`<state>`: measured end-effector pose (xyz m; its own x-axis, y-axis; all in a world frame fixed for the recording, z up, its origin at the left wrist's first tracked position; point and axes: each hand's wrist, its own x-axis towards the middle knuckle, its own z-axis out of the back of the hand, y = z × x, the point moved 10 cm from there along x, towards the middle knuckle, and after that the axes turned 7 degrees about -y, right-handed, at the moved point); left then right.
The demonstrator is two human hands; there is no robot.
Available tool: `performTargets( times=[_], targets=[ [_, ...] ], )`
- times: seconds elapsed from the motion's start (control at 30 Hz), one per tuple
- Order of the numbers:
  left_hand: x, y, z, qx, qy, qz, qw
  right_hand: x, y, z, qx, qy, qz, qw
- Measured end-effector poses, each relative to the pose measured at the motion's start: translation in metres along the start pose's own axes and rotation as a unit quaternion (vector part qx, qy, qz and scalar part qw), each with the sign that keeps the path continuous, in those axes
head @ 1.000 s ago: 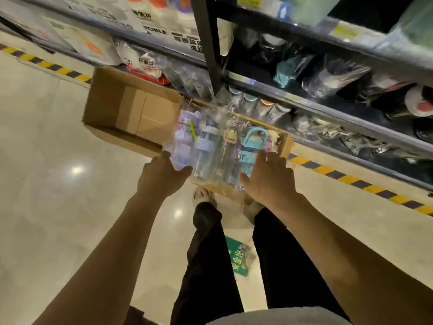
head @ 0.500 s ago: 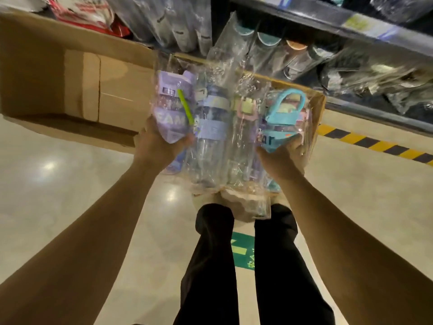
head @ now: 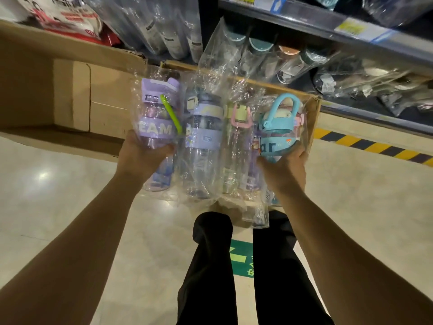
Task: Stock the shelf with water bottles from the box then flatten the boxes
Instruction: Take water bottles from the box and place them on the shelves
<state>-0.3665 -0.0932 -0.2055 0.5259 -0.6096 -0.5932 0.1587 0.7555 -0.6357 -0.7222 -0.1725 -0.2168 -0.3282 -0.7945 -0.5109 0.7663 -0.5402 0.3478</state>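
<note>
so the left hand (head: 143, 158) is curling round the purple bottle (head: 156, 127) and the right hand (head: 284, 168) is gripping the blue bottle (head: 278, 137) with the loop handle; two clear bottles (head: 203, 146) are sitting squeezed between those, all in crinkly plastic wrap; the whole row is hanging just above the open cardboard box (head: 314, 120); a second box (head: 70, 97) is lying open to its left; more wrapped bottles (head: 262, 55) are lying under the shelf rail (head: 328, 26) behind
</note>
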Motion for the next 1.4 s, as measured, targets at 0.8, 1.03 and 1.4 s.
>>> performTargets(
  times=[0.8,1.03,1.4],
  targets=[
    [-0.319,-0.350,0.190,-0.152,-0.017,-0.292,0.944,-0.257,0.181,0.393,0.292,-0.003,0.302,0.908],
    [-0.410,-0.501,0.249,-0.183,-0.035,-0.427,0.885,-0.322,0.231,0.531,0.314,-0.124,0.398,0.853],
    [-0.450,-0.634,0.240,-0.278,0.000,-0.454,0.847,-0.321,0.286,0.658,0.422,-0.171,0.454,0.766]
  ],
)
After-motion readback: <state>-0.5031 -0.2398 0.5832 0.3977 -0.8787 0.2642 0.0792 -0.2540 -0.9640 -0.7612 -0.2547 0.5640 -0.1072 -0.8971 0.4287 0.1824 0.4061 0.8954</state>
